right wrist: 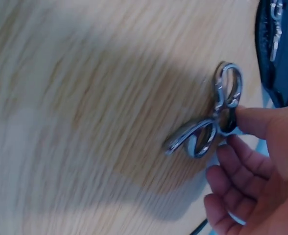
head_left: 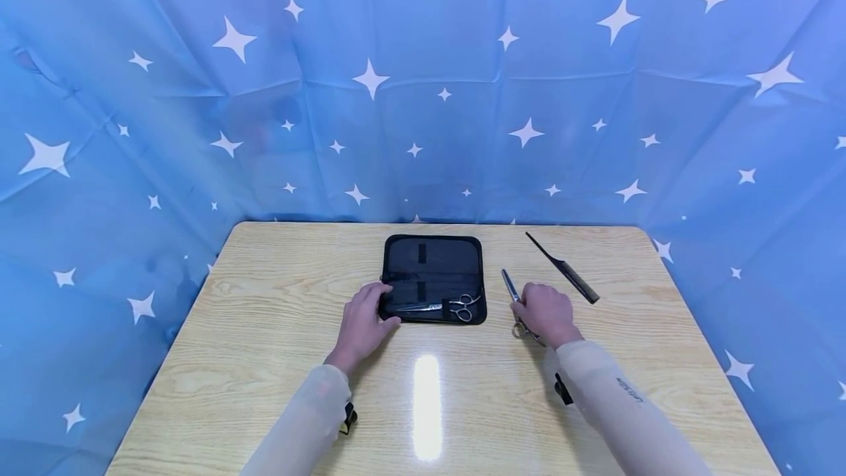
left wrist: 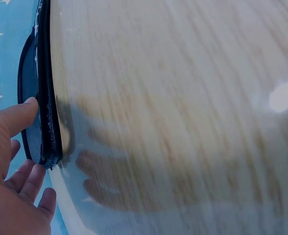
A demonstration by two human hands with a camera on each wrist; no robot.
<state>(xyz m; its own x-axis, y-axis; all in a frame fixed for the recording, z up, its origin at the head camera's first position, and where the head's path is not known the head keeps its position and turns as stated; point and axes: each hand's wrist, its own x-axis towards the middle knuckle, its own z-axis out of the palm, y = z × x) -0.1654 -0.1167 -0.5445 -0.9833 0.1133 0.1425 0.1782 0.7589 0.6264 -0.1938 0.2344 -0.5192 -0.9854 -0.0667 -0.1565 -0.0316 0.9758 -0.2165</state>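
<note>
A black zip case (head_left: 432, 259) lies spread on the table, with one pair of silver scissors (head_left: 423, 308) under a small strap in its near half. My left hand (head_left: 360, 322) rests at the case's near left corner, thumb and fingertips touching its edge. In the left wrist view the case (left wrist: 30, 81) appears edge-on beside the thumb. To the right of the case, my right hand (head_left: 545, 311) pinches a second pair of scissors (head_left: 510, 285) between thumb and fingers, blades pointing away. Their finger rings (right wrist: 227, 83) show in the right wrist view; the hand hides the middle.
A dark rat-tail comb (head_left: 576, 279) lies beyond and right of my right hand, tail pointing to the back. The wooden table (head_left: 277, 278) meets a blue star-printed curtain (head_left: 423, 116) behind and at both sides. A bright light reflection falls on the near middle of the tabletop.
</note>
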